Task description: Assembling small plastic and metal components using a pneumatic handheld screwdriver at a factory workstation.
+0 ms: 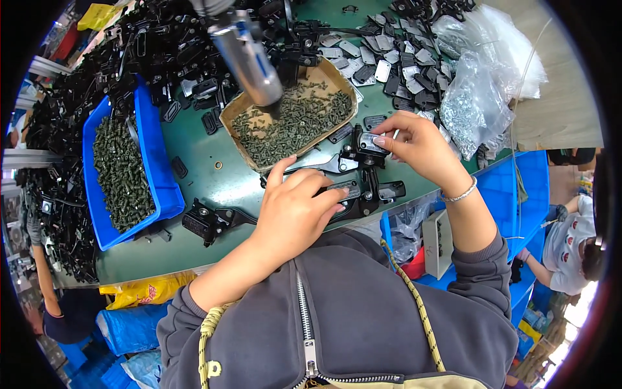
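My left hand [290, 211] is curled over a black brake lever assembly [346, 191] near the table's front edge, its thumb and index fingertip close to the reservoir; the hand partly hides the part. My right hand [414, 146] pinches a small grey rectangular reservoir cover [372, 142] on top of another brake lever assembly [366, 157] just beyond. The silvery lever [334, 165] of this one runs left, toward my left fingers. A further brake lever assembly [206, 222] lies left of my left hand.
A metal power screwdriver [249, 61] hangs over a cardboard tray [236, 129] of dark screws. At left stands a blue bin [170, 194] of similar screws. Loose covers [383, 70] and plastic bags [476, 97] lie far right, black assemblies [168, 48] far left. Other people work at both sides.
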Tool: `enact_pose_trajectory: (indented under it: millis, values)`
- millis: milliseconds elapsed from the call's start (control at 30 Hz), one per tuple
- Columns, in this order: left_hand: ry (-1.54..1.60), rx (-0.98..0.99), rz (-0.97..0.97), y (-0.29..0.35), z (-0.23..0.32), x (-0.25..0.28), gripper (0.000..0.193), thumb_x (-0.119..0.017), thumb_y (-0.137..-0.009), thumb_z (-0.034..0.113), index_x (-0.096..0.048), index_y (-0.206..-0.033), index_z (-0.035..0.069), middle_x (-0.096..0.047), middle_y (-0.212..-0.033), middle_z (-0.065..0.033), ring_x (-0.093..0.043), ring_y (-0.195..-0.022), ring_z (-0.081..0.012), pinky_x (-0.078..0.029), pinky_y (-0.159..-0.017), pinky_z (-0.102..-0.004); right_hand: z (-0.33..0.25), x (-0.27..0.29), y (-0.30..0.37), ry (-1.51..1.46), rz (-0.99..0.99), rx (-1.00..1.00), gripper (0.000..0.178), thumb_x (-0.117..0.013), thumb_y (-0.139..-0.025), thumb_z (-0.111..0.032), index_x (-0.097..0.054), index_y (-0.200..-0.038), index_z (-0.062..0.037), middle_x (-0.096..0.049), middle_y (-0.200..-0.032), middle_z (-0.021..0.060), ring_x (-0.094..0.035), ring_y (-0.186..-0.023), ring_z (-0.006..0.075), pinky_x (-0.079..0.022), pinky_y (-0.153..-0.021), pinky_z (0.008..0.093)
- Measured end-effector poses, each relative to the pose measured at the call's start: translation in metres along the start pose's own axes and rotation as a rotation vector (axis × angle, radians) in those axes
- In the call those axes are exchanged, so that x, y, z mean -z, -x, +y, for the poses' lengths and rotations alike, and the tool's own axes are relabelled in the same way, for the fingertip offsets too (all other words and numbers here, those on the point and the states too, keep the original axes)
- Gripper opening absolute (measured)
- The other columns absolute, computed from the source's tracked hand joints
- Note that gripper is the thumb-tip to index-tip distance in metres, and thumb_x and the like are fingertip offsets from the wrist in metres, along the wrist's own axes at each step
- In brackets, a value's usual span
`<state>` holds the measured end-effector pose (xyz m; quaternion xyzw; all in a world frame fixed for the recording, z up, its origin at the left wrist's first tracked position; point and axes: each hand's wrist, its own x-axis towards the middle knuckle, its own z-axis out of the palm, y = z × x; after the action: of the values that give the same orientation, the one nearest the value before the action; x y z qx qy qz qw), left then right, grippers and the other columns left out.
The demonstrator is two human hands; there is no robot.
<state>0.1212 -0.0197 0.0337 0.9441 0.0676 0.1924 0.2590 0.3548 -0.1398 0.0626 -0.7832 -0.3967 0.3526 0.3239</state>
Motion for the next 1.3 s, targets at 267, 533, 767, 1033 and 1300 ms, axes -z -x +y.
enact_pose_trajectory:
  millis: [267, 533, 767, 1033, 1300]
  values:
    - [0.010, -0.039, 0.003, 0.001, -0.004, -0.002, 0.019, -0.079, -0.075, 0.022, -0.073, -0.092, 0.017, -0.067, -0.092, 0.0013, -0.063, -0.095, -0.0179, -0.039, -0.105, -0.0502, -0.002, -0.013, 0.010, 0.305, 0.139, 0.326, 0.023, -0.073, -0.086, -0.010, -0.070, -0.107, -0.0043, -0.064, -0.092, 0.0086, -0.063, -0.081, 0.0199, -0.050, -0.066, 0.0303]
    - [-0.099, 0.071, 0.217, 0.006, -0.016, 0.035, 0.015, -0.077, -0.079, 0.021, -0.070, -0.087, 0.010, -0.067, -0.086, -0.0035, -0.066, -0.085, -0.0214, -0.048, -0.087, -0.0399, 0.001, -0.021, 0.010, 0.453, 0.240, 0.557, 0.021, -0.073, -0.086, -0.011, -0.071, -0.106, -0.0053, -0.065, -0.095, 0.0088, -0.064, -0.084, 0.0221, -0.052, -0.071, 0.0323]
    - [-0.289, 0.826, 0.093, -0.007, -0.104, 0.123, 0.018, -0.066, -0.090, 0.021, -0.067, -0.102, 0.007, -0.071, -0.090, -0.0137, -0.068, -0.083, -0.0316, -0.052, -0.076, -0.0405, 0.008, -0.018, 0.005, 0.101, 0.161, 0.163, 0.022, -0.072, -0.085, -0.009, -0.069, -0.106, -0.0040, -0.066, -0.098, 0.0085, -0.064, -0.090, 0.0236, -0.053, -0.078, 0.0332]
    - [-0.445, 0.635, -0.275, -0.020, -0.175, 0.087, 0.033, -0.074, -0.083, 0.019, -0.065, -0.113, 0.009, -0.066, -0.106, -0.0120, -0.065, -0.100, -0.0348, -0.052, -0.086, -0.0430, 0.021, -0.032, -0.002, 0.158, 0.290, 0.585, 0.022, -0.069, -0.087, -0.007, -0.068, -0.108, -0.0039, -0.067, -0.098, 0.0099, -0.066, -0.092, 0.0261, -0.053, -0.077, 0.0356]
    - [-0.350, 0.646, -0.249, -0.017, -0.197, 0.079, 0.048, -0.084, -0.068, 0.007, -0.063, -0.112, 0.006, -0.064, -0.105, -0.0140, -0.064, -0.101, -0.0321, -0.052, -0.087, -0.0405, 0.012, -0.030, 0.013, 0.552, 0.336, 0.589, 0.029, -0.076, -0.081, -0.010, -0.068, -0.107, -0.0027, -0.068, -0.101, 0.0129, -0.066, -0.093, 0.0299, -0.054, -0.079, 0.0371]
